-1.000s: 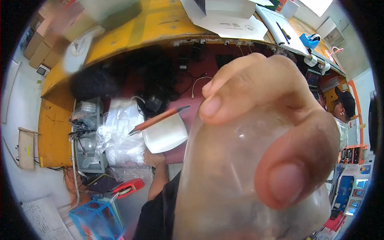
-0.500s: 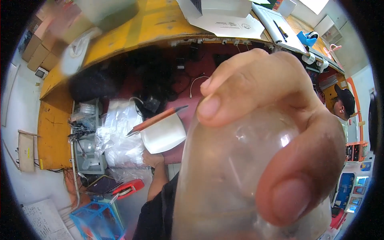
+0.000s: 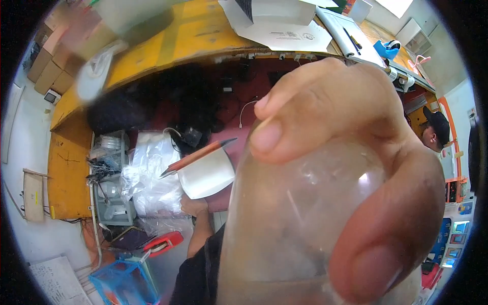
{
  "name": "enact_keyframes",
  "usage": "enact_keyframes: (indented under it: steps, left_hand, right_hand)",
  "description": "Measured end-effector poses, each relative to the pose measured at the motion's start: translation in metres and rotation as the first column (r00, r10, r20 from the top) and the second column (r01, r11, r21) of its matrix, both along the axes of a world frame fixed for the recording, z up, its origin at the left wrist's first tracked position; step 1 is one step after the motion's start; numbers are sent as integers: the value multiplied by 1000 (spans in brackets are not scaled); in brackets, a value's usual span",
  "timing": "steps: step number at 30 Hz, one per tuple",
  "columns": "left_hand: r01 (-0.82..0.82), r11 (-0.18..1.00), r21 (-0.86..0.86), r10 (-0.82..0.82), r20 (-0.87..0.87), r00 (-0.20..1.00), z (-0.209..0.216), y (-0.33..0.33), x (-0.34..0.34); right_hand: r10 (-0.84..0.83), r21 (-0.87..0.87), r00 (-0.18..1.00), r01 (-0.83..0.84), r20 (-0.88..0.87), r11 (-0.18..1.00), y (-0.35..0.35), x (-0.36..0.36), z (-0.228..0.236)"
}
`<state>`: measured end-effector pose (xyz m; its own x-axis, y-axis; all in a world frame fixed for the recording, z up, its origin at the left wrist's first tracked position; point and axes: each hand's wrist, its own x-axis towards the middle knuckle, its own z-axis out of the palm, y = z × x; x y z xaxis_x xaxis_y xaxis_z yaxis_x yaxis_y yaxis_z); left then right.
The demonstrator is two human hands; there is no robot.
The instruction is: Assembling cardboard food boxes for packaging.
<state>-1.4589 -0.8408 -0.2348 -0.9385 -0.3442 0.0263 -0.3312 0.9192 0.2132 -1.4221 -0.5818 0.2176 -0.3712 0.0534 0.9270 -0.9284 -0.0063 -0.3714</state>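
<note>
Very close in front, my right hand (image 3: 351,112) is shut on a translucent rounded plastic piece (image 3: 292,229), cloudy and shiny. The thumb presses its near side and the fingers curl over its top; its lower end runs out of the picture. A small bare limb, apparently my left hand (image 3: 194,206), reaches to the corner of a shallow white tray (image 3: 206,178), beside clear plastic bags (image 3: 150,178). Its fingers are too small to make out. A reddish-brown pen-like stick with dark pointed ends (image 3: 201,156) lies slanting across the tray in this view.
A yellow worktop (image 3: 198,30) curves across the back, with an opened white carton (image 3: 290,35) and a blue tape dispenser (image 3: 387,49) on it. Grey bins (image 3: 114,203) stand left, above a blue basket (image 3: 124,284). A person in a black cap (image 3: 438,127) is at the right.
The view has shifted slightly. My right hand keeps its hold on the translucent plastic piece, and its thumb sits a little lower and further right in the picture.
</note>
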Motion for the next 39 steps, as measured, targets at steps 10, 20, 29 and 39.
enact_keyframes:
  steps: [10,20,29,39]
  left_hand:
    - [50,999,-18,-51,-16,999,7,1,1]
    - [-2,998,70,2,-9,1000,15,6,0]
    - [0,998,68,-1,14,1000,16,4,2]
    - [12,995,99,-7,-55,998,32,11,-3]
  right_hand:
    - [27,-27,1000,-27,1,999,-1,1,5]
    - [34,-26,999,-34,-5,999,2,2,10]
    - [31,-24,999,-32,-24,999,3,7,16]
    - [-27,-118,999,23,-32,993,-2,-3,18]
